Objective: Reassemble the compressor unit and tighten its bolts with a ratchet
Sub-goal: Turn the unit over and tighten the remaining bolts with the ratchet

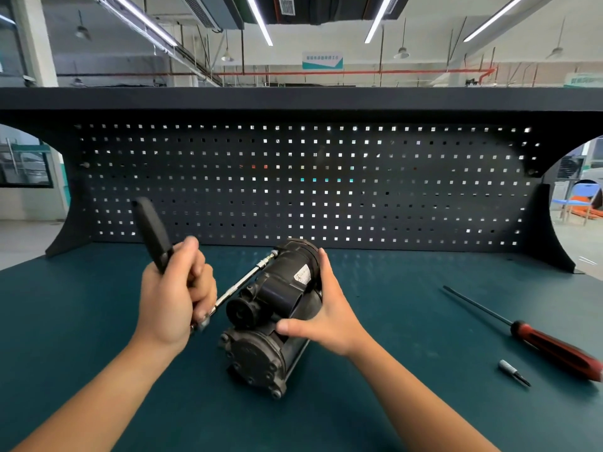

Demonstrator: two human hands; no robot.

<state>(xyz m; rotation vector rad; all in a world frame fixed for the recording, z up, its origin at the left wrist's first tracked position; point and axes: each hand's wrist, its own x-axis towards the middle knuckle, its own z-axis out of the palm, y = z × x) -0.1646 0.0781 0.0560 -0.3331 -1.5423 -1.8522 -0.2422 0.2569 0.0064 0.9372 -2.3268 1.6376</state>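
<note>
Right hand [323, 309] grips compressor [261, 357]; left hand [173, 298] holds ratchet [151, 230] beside it.

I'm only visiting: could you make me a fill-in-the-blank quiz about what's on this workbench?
The left hand grips the black handle of the ____.
The right hand steadies the dark ____ on the bench.
The screwdriver lying to the right has a ____ handle.
Behind the bench stands a ____ full of square holes.
Missing words: ratchet; compressor; red; pegboard.
</note>
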